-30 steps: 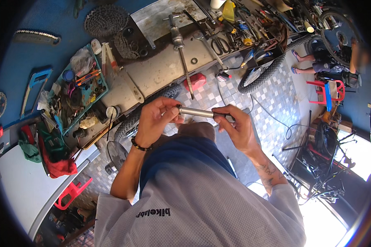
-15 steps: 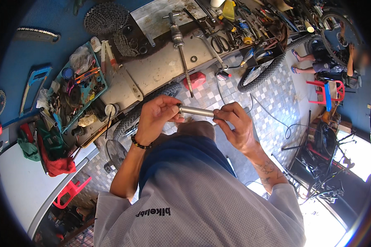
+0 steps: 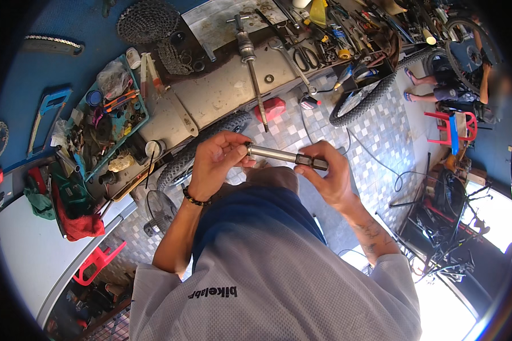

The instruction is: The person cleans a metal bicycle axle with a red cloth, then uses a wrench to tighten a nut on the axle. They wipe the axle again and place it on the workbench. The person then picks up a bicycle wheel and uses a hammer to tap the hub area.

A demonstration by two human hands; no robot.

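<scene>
My left hand (image 3: pixel 215 166) pinches the left end of a silver metal cylinder (image 3: pixel 272 153), held roughly horizontal in front of my waist. My right hand (image 3: pixel 334 181) grips its other end, where a dark, faceted fitting (image 3: pixel 318 163) now shows between thumb and forefinger. Beyond them, a long metal tool (image 3: pixel 246 48) with a T-bar and threaded rod lies across the bench (image 3: pixel 182 113), overhanging its edge. A wrench (image 3: pixel 293 71) and a small ring (image 3: pixel 269 78) lie beside it.
A teal tray (image 3: pixel 142 125) of parts sits at left, scattered tools (image 3: pixel 352 34) at upper right. A tire (image 3: pixel 352 116) and cable (image 3: pixel 375 159) are on the tiled floor. At far right, another person's legs (image 3: pixel 435 91) show near a wheel, above a red chair (image 3: pixel 463 128).
My right hand's fingers have shifted on the cylinder, uncovering the dark fitting at that end. My left hand has barely moved. The other person's arm at far right has moved slightly.
</scene>
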